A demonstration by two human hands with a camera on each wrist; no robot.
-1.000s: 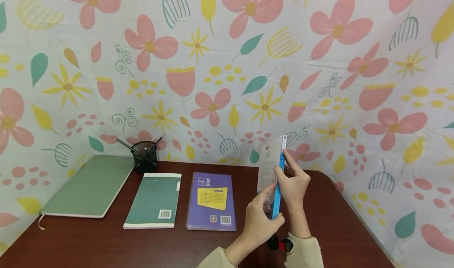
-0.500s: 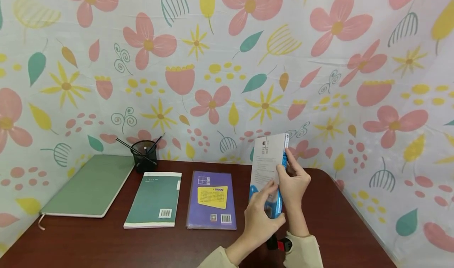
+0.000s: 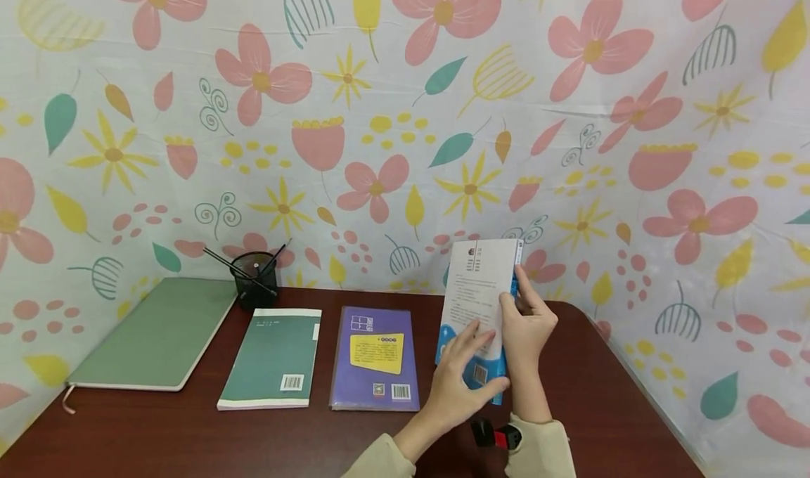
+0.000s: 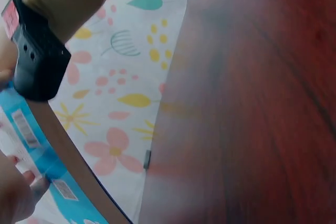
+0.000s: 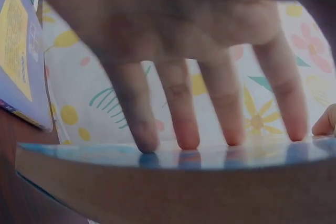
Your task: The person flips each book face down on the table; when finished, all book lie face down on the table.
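Note:
A white and blue book (image 3: 477, 295) is held upright and slightly tilted, its printed face with a barcode turned toward me and its spine to the right. My right hand (image 3: 528, 330) grips the spine side, thumb on the near face and index finger along the spine; the other fingers are largely hidden. My left hand (image 3: 452, 383) lies against the lower part of that face, fingers spread and fairly straight, thumb near the bottom corner. From the right wrist, straight fingertips (image 5: 189, 139) press the glossy cover above the book's page edge (image 5: 157, 190).
On the brown table (image 3: 253, 443) lie a purple book (image 3: 376, 393), a teal book (image 3: 278, 351) and a grey-green notebook (image 3: 158, 337) with a ribbon. A black mesh pen holder (image 3: 256, 288) stands at the back. Behind hangs a flower-printed cloth (image 3: 392, 147).
The book has turned from nearly edge-on, so its white and blue face now shows broadly. My left fingers have spread further over that face; the right hand keeps its grip at the spine.

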